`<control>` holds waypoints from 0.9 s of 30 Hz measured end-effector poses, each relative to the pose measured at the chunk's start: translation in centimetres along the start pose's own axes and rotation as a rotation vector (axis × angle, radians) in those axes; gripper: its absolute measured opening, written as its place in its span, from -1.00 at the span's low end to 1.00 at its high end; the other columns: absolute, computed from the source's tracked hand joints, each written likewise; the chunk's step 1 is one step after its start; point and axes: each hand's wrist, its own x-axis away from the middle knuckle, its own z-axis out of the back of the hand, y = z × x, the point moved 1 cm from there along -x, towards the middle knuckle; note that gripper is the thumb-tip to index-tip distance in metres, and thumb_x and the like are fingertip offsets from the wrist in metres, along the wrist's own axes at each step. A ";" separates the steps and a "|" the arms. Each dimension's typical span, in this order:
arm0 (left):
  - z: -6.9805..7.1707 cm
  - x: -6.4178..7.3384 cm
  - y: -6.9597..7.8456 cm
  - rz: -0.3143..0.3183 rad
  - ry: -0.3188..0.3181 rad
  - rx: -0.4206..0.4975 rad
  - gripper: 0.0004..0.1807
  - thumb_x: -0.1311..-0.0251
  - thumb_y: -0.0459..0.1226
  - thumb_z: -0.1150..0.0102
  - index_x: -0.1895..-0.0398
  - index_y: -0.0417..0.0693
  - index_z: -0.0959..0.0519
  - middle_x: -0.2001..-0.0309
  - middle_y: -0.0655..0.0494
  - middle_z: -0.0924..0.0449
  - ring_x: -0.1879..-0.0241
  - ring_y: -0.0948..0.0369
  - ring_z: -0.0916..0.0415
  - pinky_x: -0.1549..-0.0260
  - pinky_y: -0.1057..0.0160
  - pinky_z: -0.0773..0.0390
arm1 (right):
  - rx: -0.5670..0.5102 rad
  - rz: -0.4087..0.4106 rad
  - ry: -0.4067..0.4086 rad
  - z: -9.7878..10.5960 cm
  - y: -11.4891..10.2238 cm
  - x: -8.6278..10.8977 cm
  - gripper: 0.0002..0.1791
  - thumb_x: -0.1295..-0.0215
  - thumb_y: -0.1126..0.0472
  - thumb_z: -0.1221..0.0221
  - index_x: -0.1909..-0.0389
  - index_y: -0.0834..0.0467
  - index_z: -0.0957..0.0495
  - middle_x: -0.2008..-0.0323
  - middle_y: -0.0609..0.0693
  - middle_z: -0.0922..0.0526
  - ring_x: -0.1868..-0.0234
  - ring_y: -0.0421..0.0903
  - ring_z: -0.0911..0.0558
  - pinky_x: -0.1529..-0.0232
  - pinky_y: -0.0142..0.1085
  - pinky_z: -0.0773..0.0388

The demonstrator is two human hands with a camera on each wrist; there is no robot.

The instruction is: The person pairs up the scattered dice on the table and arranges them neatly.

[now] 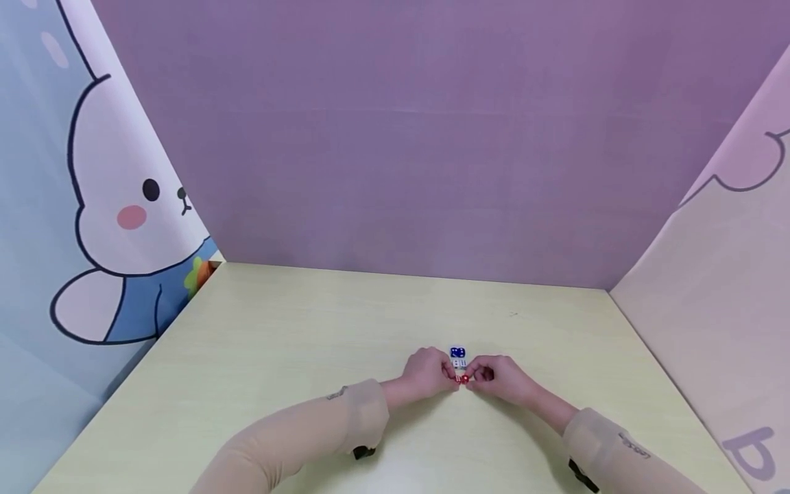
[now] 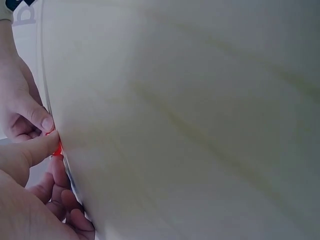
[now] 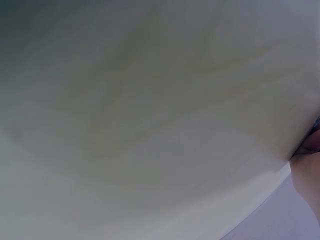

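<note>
Two small red dice [image 1: 465, 379] sit side by side on the table between my hands. My left hand [image 1: 427, 374] pinches the left one between thumb and forefinger; in the left wrist view a bit of the red die [image 2: 57, 149] shows between those fingertips. From the other side my right hand [image 1: 505, 379] pinches the right red die with thumb and forefinger. Just beyond the red pair lie two white dice [image 1: 459, 364], and behind these two blue dice [image 1: 457, 352]. In the right wrist view only a sliver of the right hand [image 3: 307, 172] appears, its fingertips out of sight.
The pale wooden table [image 1: 296, 322] spreads around the dice. A purple panel [image 1: 420, 137] rises at its far edge. Printed cloths flank it, a rabbit-patterned one [image 1: 132, 192] at left and a pale pink one [image 1: 716, 295] at right.
</note>
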 end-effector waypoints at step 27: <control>4.8 -0.7 0.0 -0.001 -0.034 0.094 -0.81 0.06 -0.27 -0.42 0.37 -0.13 -0.65 0.57 0.24 -0.52 0.55 0.34 -0.43 0.45 0.39 -0.45 | 0.072 0.008 -0.023 3.0 -2.2 0.7 -0.86 -0.17 0.23 -0.27 0.27 0.17 -0.60 0.47 -0.15 -0.56 0.45 -0.31 -0.47 0.42 -0.43 -0.47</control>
